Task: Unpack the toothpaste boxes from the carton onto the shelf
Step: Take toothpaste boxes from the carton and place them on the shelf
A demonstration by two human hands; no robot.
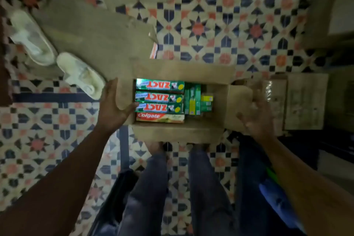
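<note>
Left hand (115, 108) grips left flap of carton (178, 132); right hand (257, 119) blurred, grip unreadable. Zact boxes (160, 97) likely light, stiff; I'd pinch long edges.

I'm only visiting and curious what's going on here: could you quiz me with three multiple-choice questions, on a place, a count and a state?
1. The Colgate box lies: A) in the carton, nearest the person; B) on the floor; C) on the shoes.
2. Flat Zact boxes: A) one; B) three; C) six.
3. The carton is: A) taped shut; B) upside down; C) open.
Answers: 1 A, it lies inside, nearer than the Zact boxes; 2 B, three labels show; 3 C, flaps are spread.
</note>
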